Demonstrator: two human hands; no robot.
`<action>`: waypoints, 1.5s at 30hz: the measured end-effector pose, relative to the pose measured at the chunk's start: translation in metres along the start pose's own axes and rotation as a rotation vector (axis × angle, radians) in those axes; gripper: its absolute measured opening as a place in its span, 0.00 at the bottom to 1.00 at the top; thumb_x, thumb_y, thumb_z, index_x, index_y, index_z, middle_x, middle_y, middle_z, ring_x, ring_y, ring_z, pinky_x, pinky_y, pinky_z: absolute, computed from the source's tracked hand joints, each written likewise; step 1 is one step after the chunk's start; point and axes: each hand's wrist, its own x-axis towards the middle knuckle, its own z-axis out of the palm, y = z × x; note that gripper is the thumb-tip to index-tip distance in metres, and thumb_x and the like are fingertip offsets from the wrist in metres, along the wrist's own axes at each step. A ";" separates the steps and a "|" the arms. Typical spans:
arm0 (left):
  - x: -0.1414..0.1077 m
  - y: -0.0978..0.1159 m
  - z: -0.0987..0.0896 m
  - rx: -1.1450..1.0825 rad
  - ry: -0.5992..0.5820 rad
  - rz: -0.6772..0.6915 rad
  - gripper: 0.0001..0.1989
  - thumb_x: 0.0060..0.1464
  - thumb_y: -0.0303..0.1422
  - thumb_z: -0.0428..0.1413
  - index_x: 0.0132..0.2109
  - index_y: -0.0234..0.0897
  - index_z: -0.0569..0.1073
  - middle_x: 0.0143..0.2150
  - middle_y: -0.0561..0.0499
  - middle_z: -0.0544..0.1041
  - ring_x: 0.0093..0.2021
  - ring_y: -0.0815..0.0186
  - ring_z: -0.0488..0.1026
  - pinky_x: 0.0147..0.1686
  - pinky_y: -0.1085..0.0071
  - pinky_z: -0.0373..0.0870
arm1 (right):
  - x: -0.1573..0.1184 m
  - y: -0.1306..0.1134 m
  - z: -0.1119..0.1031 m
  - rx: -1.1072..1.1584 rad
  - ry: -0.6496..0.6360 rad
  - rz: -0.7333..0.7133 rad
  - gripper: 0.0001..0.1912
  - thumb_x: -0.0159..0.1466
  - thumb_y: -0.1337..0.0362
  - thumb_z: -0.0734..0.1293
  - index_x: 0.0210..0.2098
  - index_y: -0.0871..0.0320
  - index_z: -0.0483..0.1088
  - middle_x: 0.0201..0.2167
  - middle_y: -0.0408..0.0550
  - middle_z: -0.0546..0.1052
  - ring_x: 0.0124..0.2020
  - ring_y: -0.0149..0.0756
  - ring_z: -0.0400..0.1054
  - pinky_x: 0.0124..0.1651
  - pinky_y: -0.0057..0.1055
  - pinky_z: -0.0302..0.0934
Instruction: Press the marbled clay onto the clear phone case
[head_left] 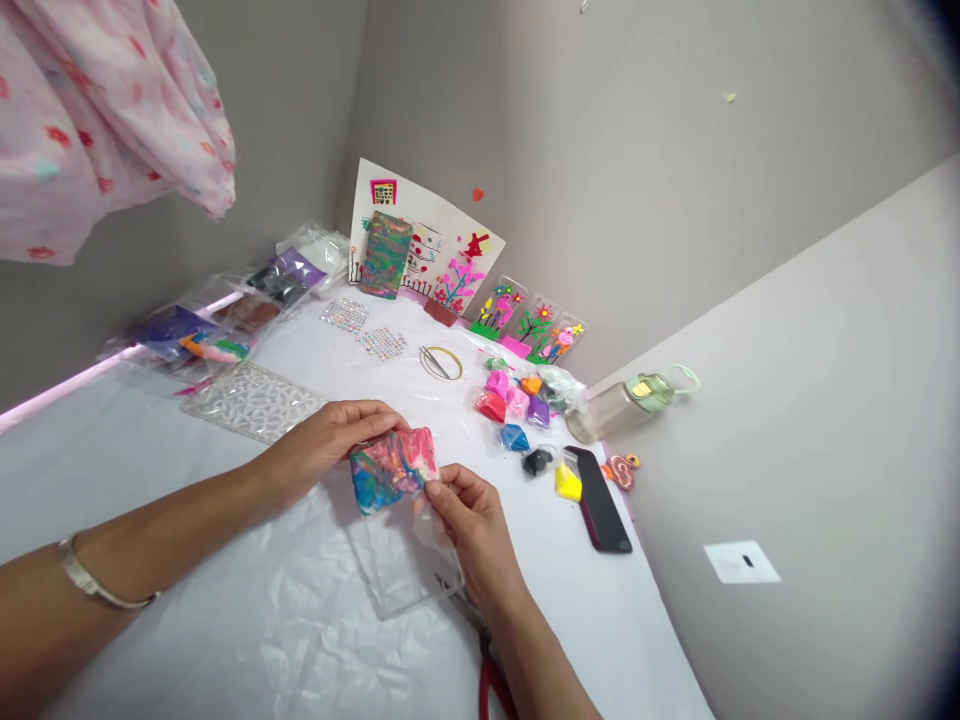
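A flat slab of marbled clay (394,468), swirled in pink, red, blue and white, covers the far end of a clear phone case (405,570). My left hand (341,437) grips the clay-covered end at its far left edge, fingers partly behind it. At the right edge, my right hand (469,520) pinches the clay and case between thumb and fingers. Scissors with red handles (491,685) lie partly hidden under my right forearm.
Packets of coloured clay (516,400), a black phone (602,500) and a bottle (619,408) stand or lie at the right. Decorated clear cases (531,325) lean on the wall. A patterned stencil sheet (255,400) and gem sheets (382,343) lie beyond my left hand.
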 end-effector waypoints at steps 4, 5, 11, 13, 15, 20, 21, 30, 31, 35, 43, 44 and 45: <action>-0.001 0.004 -0.001 -0.074 -0.093 -0.088 0.18 0.52 0.48 0.66 0.33 0.35 0.78 0.29 0.53 0.77 0.28 0.69 0.70 0.32 0.74 0.67 | 0.000 0.003 -0.001 0.009 -0.007 -0.026 0.15 0.63 0.53 0.75 0.34 0.59 0.73 0.26 0.43 0.78 0.17 0.22 0.50 0.20 0.23 0.43; -0.002 0.005 -0.002 -0.085 -0.117 -0.107 0.19 0.52 0.48 0.66 0.31 0.35 0.77 0.28 0.54 0.75 0.28 0.70 0.69 0.31 0.75 0.66 | 0.000 0.004 -0.001 0.016 -0.010 -0.030 0.15 0.63 0.53 0.75 0.34 0.59 0.73 0.26 0.43 0.78 0.18 0.22 0.50 0.20 0.23 0.44; -0.002 0.015 -0.010 -0.068 -0.211 -0.128 0.17 0.50 0.45 0.68 0.33 0.34 0.78 0.29 0.53 0.77 0.28 0.71 0.70 0.31 0.76 0.66 | 0.000 0.005 -0.002 0.020 -0.035 -0.037 0.14 0.63 0.54 0.74 0.34 0.59 0.74 0.26 0.43 0.77 0.18 0.22 0.49 0.21 0.23 0.44; -0.001 0.015 -0.012 -0.050 -0.209 -0.117 0.16 0.50 0.43 0.69 0.33 0.35 0.79 0.29 0.54 0.77 0.28 0.71 0.69 0.31 0.77 0.66 | 0.000 0.004 -0.002 0.015 -0.043 -0.031 0.14 0.63 0.54 0.74 0.34 0.59 0.74 0.26 0.43 0.77 0.18 0.22 0.50 0.21 0.23 0.44; 0.000 0.013 -0.013 -0.034 -0.194 -0.107 0.15 0.51 0.43 0.68 0.33 0.35 0.78 0.28 0.54 0.77 0.28 0.71 0.70 0.32 0.77 0.66 | 0.000 0.004 -0.001 0.006 -0.040 -0.027 0.15 0.63 0.53 0.74 0.34 0.59 0.73 0.26 0.43 0.77 0.18 0.22 0.50 0.21 0.23 0.44; 0.001 0.006 -0.007 -0.012 -0.139 -0.056 0.20 0.58 0.51 0.60 0.36 0.37 0.77 0.32 0.52 0.79 0.31 0.67 0.73 0.35 0.73 0.69 | 0.000 0.000 0.000 0.022 0.042 -0.036 0.16 0.62 0.53 0.75 0.33 0.58 0.73 0.26 0.42 0.77 0.16 0.21 0.50 0.19 0.23 0.43; 0.001 0.005 -0.006 0.003 -0.130 -0.041 0.21 0.58 0.52 0.59 0.37 0.37 0.78 0.34 0.51 0.80 0.33 0.66 0.74 0.37 0.71 0.70 | 0.001 0.000 0.000 0.025 0.070 -0.043 0.16 0.61 0.52 0.75 0.33 0.58 0.73 0.26 0.43 0.77 0.16 0.21 0.51 0.19 0.23 0.43; -0.001 -0.001 0.002 0.291 0.048 0.114 0.14 0.51 0.46 0.64 0.35 0.40 0.79 0.32 0.53 0.80 0.35 0.61 0.74 0.37 0.68 0.65 | 0.002 0.001 0.000 0.066 0.105 -0.076 0.17 0.60 0.51 0.76 0.33 0.58 0.73 0.29 0.45 0.79 0.17 0.22 0.49 0.20 0.23 0.46; -0.001 -0.001 0.002 0.309 0.059 0.121 0.14 0.52 0.46 0.64 0.34 0.40 0.80 0.32 0.53 0.80 0.34 0.62 0.73 0.36 0.69 0.65 | 0.002 0.001 0.000 0.066 0.101 -0.075 0.16 0.61 0.51 0.76 0.33 0.58 0.74 0.29 0.45 0.80 0.17 0.21 0.49 0.20 0.23 0.47; 0.000 0.000 0.001 0.326 0.076 0.140 0.13 0.52 0.45 0.63 0.31 0.40 0.79 0.30 0.54 0.80 0.33 0.63 0.74 0.37 0.70 0.65 | 0.003 0.000 0.001 0.066 0.093 -0.062 0.16 0.60 0.51 0.76 0.33 0.58 0.74 0.27 0.43 0.78 0.17 0.21 0.50 0.20 0.22 0.46; 0.003 -0.001 -0.003 0.265 -0.007 0.128 0.16 0.55 0.48 0.62 0.42 0.41 0.81 0.41 0.51 0.85 0.42 0.59 0.79 0.44 0.67 0.72 | 0.002 -0.003 -0.001 0.070 0.147 -0.067 0.18 0.59 0.50 0.76 0.31 0.59 0.73 0.24 0.42 0.75 0.17 0.21 0.48 0.19 0.23 0.41; 0.003 -0.001 -0.004 0.266 -0.002 0.130 0.16 0.54 0.47 0.63 0.41 0.41 0.81 0.40 0.51 0.84 0.41 0.60 0.79 0.44 0.67 0.71 | 0.003 -0.004 -0.001 0.072 0.154 -0.064 0.18 0.58 0.50 0.76 0.31 0.59 0.73 0.23 0.41 0.74 0.17 0.21 0.48 0.19 0.23 0.41; 0.003 -0.002 -0.005 0.271 0.008 0.133 0.15 0.53 0.47 0.65 0.40 0.40 0.80 0.38 0.52 0.84 0.40 0.61 0.79 0.43 0.68 0.71 | 0.003 -0.004 -0.001 0.079 0.158 -0.062 0.19 0.58 0.50 0.77 0.30 0.59 0.73 0.23 0.41 0.74 0.17 0.22 0.47 0.19 0.23 0.41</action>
